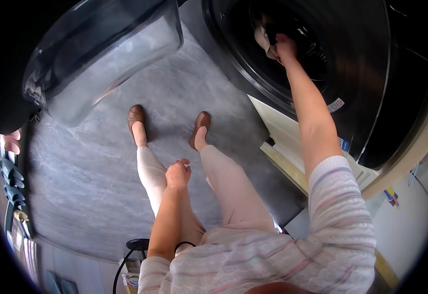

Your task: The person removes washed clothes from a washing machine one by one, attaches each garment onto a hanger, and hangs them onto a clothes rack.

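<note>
My right hand (286,48) reaches into the dark round drum opening of a black front-loading machine (358,63). Its fingers are closed on a pale cloth (263,40), part of which lies inside the drum. Over my thigh hangs my left hand (178,174), its fingers curled, and whether anything small is in them cannot be made out. The machine's open door (121,59), with a clear bulging glass, stands at the upper left, apart from both hands.
Below the machine is a white base (287,134) with a protruding edge. Slippers (12,171) stand along the far left. A black stand (138,243) and a small box (131,279) are near my left elbow. Grey floor (86,181) lies around my feet.
</note>
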Demonstrator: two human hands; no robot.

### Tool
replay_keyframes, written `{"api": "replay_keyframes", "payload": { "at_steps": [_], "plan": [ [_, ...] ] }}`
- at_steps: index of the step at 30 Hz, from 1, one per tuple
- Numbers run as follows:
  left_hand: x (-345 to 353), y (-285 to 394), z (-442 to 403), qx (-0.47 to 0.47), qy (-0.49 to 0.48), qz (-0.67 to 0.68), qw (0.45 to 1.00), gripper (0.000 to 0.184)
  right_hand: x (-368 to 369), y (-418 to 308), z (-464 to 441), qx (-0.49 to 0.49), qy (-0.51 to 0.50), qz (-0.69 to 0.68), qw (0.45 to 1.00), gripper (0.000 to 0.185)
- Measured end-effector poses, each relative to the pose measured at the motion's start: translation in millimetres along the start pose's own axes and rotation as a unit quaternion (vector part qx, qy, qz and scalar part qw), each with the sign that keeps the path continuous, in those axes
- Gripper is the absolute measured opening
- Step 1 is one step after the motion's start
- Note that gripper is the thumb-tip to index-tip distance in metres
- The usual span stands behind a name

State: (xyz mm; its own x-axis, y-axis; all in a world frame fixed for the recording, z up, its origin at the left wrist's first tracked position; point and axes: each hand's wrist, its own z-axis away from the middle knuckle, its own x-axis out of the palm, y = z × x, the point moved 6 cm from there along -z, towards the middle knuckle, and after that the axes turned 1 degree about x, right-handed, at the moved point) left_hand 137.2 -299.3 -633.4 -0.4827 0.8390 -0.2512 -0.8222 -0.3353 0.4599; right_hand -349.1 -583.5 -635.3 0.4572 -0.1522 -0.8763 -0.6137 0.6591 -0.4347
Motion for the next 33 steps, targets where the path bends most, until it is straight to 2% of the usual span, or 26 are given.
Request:
{"api": "replay_keyframes", "payload": {
  "at_steps": [1,2,4,7,10,11,13,16,17,19,21,23,24,25,26,27,28,29,30,31,33],
  "plan": [
    [-1.7,3.3,-0.3,0.008,0.006,0.007,1.000,0.021,2.1,-1.3,-13.1,-0.024,0.009,0.014,1.000,0.022],
    [-4.4,4.9,-0.4,0.011,0.007,0.011,1.000,0.020,0.4,-14.5,-25.1,-0.083,0.028,0.119,0.989,0.023],
    [-10.8,7.0,-1.5,0.016,0.007,0.019,1.000,0.020,-1.7,-45.3,-48.2,-0.198,0.069,0.322,0.923,0.026],
    [-17.8,7.2,-3.2,0.045,0.040,0.044,0.997,0.020,22.0,-13.9,-128.3,-0.194,0.129,0.357,0.904,0.030],
    [-32.2,18.0,-1.9,0.059,0.035,0.084,0.994,0.018,29.5,-19.5,-157.9,-0.323,0.132,0.230,0.908,0.030],
    [-35.8,20.3,-2.3,0.062,0.035,0.093,0.993,0.018,62.2,12.6,-213.6,-0.320,0.087,0.340,0.880,0.035],
    [-40.7,24.5,-4.0,0.069,0.032,0.110,0.991,0.019,68.8,0.4,-197.8,-0.309,-0.022,0.308,0.900,0.040],
    [-47.6,32.6,-5.6,0.080,0.047,0.134,0.987,0.018,81.9,-18.1,-168.9,-0.293,-0.090,0.435,0.847,0.048],
    [-46.7,33.7,-7.6,0.083,0.051,0.138,0.986,0.019,83.3,-32.6,-149.2,-0.255,-0.107,0.476,0.835,0.048],
    [-46.0,35.8,-8.3,0.091,0.055,0.145,0.984,0.019,83.3,-31.4,-135.6,-0.183,-0.113,0.421,0.881,0.048],
    [-44.9,38.0,-8.9,0.086,0.049,0.133,0.986,0.018,76.3,-6.1,-130.6,-0.105,-0.084,0.220,0.966,0.047],
    [-41.8,37.1,-12.3,0.078,0.042,0.118,0.989,0.018,63.2,18.4,-126.1,-0.022,-0.046,0.006,0.999,0.045],
    [-36.2,32.1,-15.8,0.070,0.038,0.110,0.991,0.018,50.0,13.7,-113.8,0.018,-0.024,-0.101,0.994,0.044],
    [-33.4,29.6,-15.7,0.068,0.029,0.100,0.992,0.018,26.8,11.9,-98.1,0.100,0.027,-0.231,0.968,0.039],
    [-31.1,28.7,-15.3,0.063,0.026,0.094,0.993,0.018,6.5,-24.8,-53.5,0.173,0.076,-0.357,0.915,0.035],
    [-28.8,25.8,-15.6,0.056,0.022,0.088,0.994,0.019,-3.5,-46.5,-6.5,0.242,0.120,-0.475,0.838,0.030],
    [-26.8,22.1,-15.9,0.047,0.019,0.081,0.995,0.019,3.0,-54.5,24.8,0.184,0.014,-0.550,0.814,0.026],
    [-24.8,17.6,-17.7,0.038,0.022,0.059,0.997,0.020,5.0,-71.8,71.3,0.147,-0.054,-0.586,0.795,0.027],
    [-22.8,12.9,-18.5,0.029,0.025,0.037,0.999,0.021,-1.5,-98.7,132.7,0.128,-0.113,-0.574,0.801,0.026],
    [-21.4,8.8,-17.4,0.019,0.028,0.015,0.999,0.022,2.3,-89.4,175.0,0.141,-0.162,-0.549,0.808,0.033],
    [-22.7,1.1,-9.4,0.006,0.026,0.000,1.000,0.023,9.1,-43.2,238.7,0.269,-0.192,-0.464,0.822,0.033]
  ]
}}
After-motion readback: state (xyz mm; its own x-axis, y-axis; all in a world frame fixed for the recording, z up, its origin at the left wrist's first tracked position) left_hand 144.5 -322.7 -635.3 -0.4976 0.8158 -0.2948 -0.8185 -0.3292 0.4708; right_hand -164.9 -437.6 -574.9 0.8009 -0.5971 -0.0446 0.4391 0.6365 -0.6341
